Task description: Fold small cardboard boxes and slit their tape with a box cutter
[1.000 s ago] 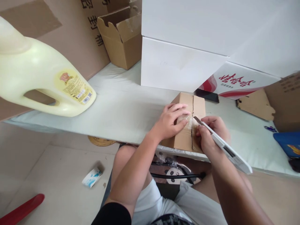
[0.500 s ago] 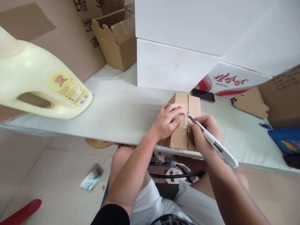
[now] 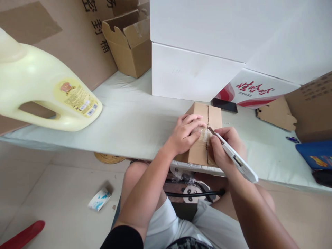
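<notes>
A small brown cardboard box sits at the table's front edge, with a dark seam down its top and clear tape across the middle. My left hand lies over the box's left part and holds it, fingers curved on the top near the tape. My right hand is closed around a white utility knife. The knife's dark blade points up and left, its tip at the seam by the tape. Whether the tip is inside the seam I cannot tell.
White boxes stand behind, with a black flat object at their foot. A big pale yellow jug is at left, an open carton behind. To the right lie a cardboard piece and a blue packet.
The knife's rear end has swung slightly left and up, its blade tip staying close to the seam. My left hand and the box look unmoved.
</notes>
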The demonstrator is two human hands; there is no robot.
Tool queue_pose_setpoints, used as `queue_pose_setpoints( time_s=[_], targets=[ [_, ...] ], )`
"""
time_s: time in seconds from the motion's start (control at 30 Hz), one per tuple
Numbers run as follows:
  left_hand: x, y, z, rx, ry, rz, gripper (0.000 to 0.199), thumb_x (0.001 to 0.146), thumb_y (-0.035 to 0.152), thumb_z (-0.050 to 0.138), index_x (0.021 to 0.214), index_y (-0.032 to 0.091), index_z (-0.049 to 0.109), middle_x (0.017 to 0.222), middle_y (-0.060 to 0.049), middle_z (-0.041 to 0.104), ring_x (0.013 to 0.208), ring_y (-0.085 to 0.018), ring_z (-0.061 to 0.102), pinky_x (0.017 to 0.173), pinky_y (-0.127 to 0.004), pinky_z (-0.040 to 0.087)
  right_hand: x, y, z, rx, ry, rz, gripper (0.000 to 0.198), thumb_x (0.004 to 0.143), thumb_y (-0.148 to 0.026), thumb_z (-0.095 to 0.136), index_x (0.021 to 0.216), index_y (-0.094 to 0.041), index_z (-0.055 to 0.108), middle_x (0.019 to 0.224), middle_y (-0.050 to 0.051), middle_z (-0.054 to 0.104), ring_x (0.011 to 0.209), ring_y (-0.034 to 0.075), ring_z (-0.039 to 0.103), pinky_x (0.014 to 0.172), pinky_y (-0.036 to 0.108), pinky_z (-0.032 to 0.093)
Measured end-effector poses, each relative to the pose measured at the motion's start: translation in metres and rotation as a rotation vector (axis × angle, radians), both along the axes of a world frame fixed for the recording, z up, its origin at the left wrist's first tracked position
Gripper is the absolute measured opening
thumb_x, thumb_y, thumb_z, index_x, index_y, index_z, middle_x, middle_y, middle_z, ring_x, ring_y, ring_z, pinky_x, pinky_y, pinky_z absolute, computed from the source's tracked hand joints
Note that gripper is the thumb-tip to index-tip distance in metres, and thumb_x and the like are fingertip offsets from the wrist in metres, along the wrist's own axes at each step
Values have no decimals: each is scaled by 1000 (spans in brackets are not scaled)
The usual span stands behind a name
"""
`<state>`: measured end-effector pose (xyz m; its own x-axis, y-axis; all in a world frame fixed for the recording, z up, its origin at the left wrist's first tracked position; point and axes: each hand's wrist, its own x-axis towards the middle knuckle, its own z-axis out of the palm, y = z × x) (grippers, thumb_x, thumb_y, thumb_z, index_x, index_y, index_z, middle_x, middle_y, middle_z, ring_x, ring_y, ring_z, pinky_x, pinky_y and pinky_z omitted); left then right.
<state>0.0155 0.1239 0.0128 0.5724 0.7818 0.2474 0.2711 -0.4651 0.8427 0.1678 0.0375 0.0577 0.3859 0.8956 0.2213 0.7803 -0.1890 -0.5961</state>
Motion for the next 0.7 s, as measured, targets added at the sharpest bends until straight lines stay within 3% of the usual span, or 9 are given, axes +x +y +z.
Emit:
queue_pose_setpoints(
  time_s=[0.27, 0.7],
  targets=[
    [0, 0, -2, 7, -29, -2, 30, 99, 31, 49, 120, 24, 69, 148, -5, 58, 142, -27, 41, 126, -43, 27, 1, 1, -2, -24, 0, -39, 13, 80, -36, 60, 84, -23, 62, 73, 1, 68, 65, 20, 60, 60, 30, 41],
    [-1, -1, 1, 12, -7, 12, 29, 98, 27, 50, 119, 25, 70, 148, -3, 59, 143, -25, 42, 126, -41, 27, -1, 1, 2, -57, 8, -69, 14, 73, -36, 56, 79, -23, 61, 69, 1, 66, 62, 18, 58, 57, 29, 40]
  ],
)
